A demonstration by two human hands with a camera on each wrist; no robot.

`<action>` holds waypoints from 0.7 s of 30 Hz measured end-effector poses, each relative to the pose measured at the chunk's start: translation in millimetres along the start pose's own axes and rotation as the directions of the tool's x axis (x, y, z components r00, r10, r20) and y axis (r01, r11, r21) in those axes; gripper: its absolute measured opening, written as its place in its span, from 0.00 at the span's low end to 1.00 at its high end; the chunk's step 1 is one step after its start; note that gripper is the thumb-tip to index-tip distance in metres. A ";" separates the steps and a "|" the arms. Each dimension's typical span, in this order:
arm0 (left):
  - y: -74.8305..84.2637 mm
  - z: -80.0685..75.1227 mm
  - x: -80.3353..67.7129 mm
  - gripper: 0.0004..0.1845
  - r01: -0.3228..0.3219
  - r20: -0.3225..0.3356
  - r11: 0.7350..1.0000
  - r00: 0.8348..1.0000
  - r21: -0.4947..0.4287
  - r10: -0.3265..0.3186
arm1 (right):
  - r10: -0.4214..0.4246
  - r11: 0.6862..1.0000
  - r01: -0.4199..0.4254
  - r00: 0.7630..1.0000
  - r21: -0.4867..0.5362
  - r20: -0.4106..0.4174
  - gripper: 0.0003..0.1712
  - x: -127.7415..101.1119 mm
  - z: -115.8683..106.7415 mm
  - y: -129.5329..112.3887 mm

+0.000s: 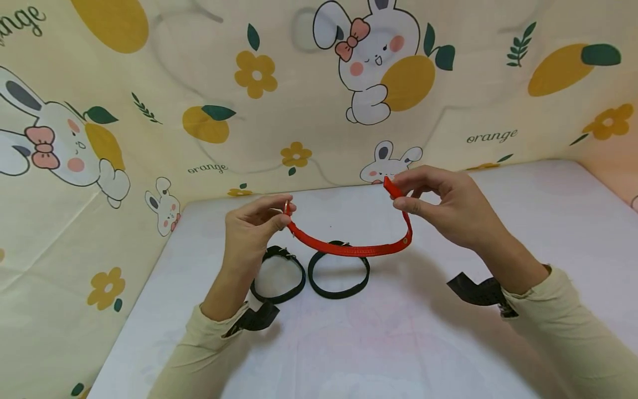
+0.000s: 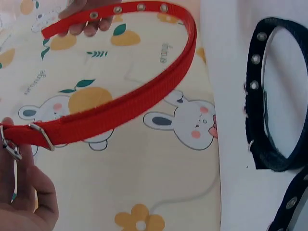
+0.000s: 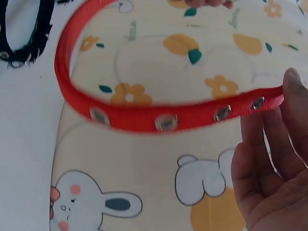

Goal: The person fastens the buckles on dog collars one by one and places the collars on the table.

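Two hands hold one red collar (image 1: 349, 248) up above the white table (image 1: 498, 343). Left of the collar's sagging middle, our left hand (image 1: 251, 224) pinches the buckle end (image 2: 14, 142) between thumb and fingers. Directly under that middle lie two black collars (image 1: 309, 274), side by side on the table. Right of it, our right hand (image 1: 443, 208) pinches the eyelet end (image 3: 216, 113), fingers closed on the strap.
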State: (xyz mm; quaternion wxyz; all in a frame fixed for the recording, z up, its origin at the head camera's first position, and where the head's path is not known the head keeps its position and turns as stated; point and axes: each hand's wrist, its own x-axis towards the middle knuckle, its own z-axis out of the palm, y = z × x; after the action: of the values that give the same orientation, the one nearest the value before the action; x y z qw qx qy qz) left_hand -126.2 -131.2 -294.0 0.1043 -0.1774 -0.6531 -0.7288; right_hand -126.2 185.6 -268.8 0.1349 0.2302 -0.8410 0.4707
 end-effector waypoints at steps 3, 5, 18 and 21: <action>0.7 4.4 -2.3 0.14 0.010 -0.010 1.000 1.000 -0.001 -0.010 | -0.021 1.000 0.021 1.000 0.023 0.011 0.16 -1.8 4.9 -3.1; 0.3 6.0 -3.8 0.13 0.018 -0.018 1.000 1.000 0.011 -0.018 | -0.037 0.998 0.037 0.999 0.047 0.015 0.16 -3.2 8.1 -4.7; -4.1 14.4 -10.9 0.17 -0.047 0.079 0.998 0.996 0.042 0.044 | -0.057 0.998 0.055 0.995 0.024 0.084 0.14 -7.3 21.5 -8.1; -5.1 18.8 -10.3 0.23 -0.079 0.100 0.995 0.992 0.066 0.072 | -0.061 0.998 0.060 0.994 0.005 0.092 0.15 -7.7 21.8 -9.2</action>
State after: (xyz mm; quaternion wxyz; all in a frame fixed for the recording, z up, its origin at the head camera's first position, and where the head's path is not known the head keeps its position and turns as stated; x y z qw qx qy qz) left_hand -116.4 -112.8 -301.1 0.1060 -0.2336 -0.6751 -0.6917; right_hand -115.1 164.8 -276.9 0.1101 0.2772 -0.8383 0.4564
